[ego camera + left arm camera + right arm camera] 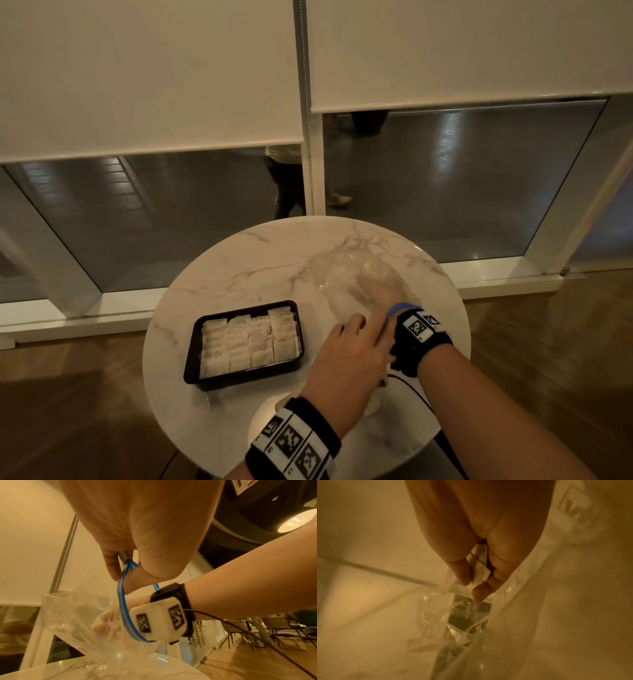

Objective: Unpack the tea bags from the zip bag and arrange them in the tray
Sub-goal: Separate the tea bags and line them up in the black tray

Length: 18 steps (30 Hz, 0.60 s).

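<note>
A clear zip bag (342,277) with a blue zip strip (122,601) lies on the round marble table (260,260). My left hand (352,346) pinches the blue strip at the bag's mouth (126,563) and holds it up. My right hand (376,287) is inside the bag (462,615), fingers pinching a white tea bag (479,566). To the left stands a black tray (191,346) filled with rows of white tea bags (250,342).
The table stands before a glass wall with lowered blinds (147,68). A cable (411,390) runs from my right wrist band over the table's near edge. Wooden floor (68,394) surrounds the table.
</note>
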Tool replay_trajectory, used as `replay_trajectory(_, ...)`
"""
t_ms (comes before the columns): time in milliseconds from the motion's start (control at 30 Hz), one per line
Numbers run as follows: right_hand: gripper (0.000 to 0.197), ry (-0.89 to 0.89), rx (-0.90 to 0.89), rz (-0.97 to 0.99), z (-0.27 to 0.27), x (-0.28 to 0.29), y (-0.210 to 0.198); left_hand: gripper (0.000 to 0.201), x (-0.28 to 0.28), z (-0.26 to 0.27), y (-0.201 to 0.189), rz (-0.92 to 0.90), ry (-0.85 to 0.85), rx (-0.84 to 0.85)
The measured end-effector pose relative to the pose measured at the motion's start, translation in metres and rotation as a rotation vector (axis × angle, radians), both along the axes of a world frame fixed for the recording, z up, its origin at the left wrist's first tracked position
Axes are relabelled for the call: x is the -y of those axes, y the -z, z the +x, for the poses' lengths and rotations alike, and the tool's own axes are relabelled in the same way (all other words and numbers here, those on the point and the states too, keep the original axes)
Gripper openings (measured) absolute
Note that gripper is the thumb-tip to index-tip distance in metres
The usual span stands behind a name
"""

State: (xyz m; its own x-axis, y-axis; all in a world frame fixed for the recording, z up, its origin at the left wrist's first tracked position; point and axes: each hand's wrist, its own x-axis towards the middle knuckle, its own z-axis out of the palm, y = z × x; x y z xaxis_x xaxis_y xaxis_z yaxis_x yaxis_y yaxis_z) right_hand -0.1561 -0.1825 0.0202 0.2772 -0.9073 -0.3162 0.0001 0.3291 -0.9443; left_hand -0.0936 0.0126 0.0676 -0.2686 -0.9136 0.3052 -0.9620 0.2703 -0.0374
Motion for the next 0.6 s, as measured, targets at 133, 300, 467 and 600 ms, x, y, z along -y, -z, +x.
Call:
replay_trajectory(133,0.034,-0.063,-0.330,-0.012,-0.001,-0.022,-0.035,0.091,0.009,0.017,-0.004,0.037,-0.065,-0.087)
replay_trajectory(300,0.016,-0.198,-0.274,-0.254,-0.021,-0.046,-0.037,0.097,0.036,0.040,0.003,0.093,-0.090,-0.320)
replay_trajectory(467,0.013,-0.087,-0.101,-0.253,-0.050,-0.057,-0.026,0.078,0.075,0.063,0.021,0.044,-0.130,-0.565)
replay_trajectory(600,0.024,0.092,0.274,-0.017,-0.076,-0.072,-0.002,0.062,0.091,0.076,0.037,0.151,-0.141,-0.478)
